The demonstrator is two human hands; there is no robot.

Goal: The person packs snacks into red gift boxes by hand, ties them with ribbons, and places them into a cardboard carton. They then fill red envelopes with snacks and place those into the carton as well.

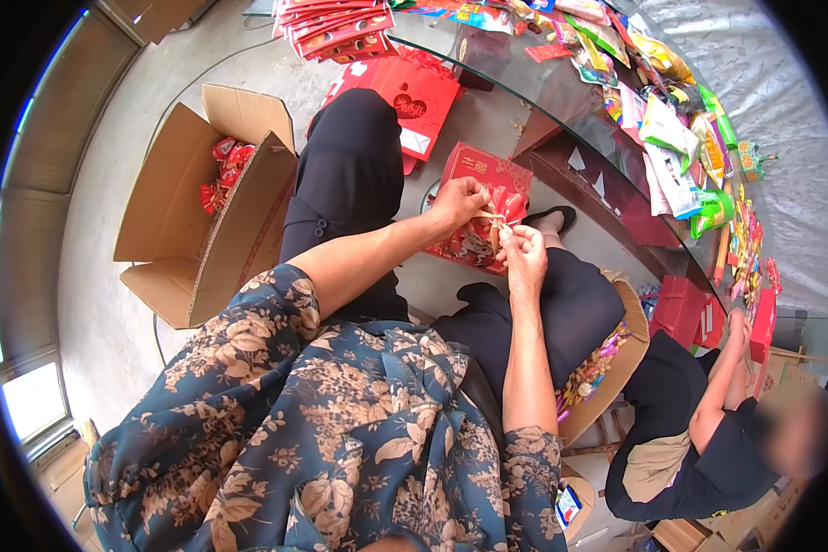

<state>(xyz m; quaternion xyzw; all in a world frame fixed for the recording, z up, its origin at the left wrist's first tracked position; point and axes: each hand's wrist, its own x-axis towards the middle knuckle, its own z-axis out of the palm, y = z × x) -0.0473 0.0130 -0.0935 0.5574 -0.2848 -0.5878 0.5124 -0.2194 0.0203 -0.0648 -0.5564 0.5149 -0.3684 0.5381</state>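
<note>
My left hand [460, 204] pinches one part of a gold ribbon [494, 235]. The fingers of my right hand [524, 258] close on the ribbon from the other side. Both hands meet between my knees, over a red gift bag [467, 245] with white and gold printing, and the ribbon crosses at its gathered top. Right behind the bag is a red gift box [477, 167] with gold lettering. My fingers cover part of the ribbon.
An opened cardboard carton [170, 198] with red packages [231, 166] stands at left. Snack packets [667, 129] cover the glass table [524, 78]. Red cards [336, 26] are stacked at its end. Candies [593, 377] fill a carton by my right leg. Another person [727, 460] sits at right.
</note>
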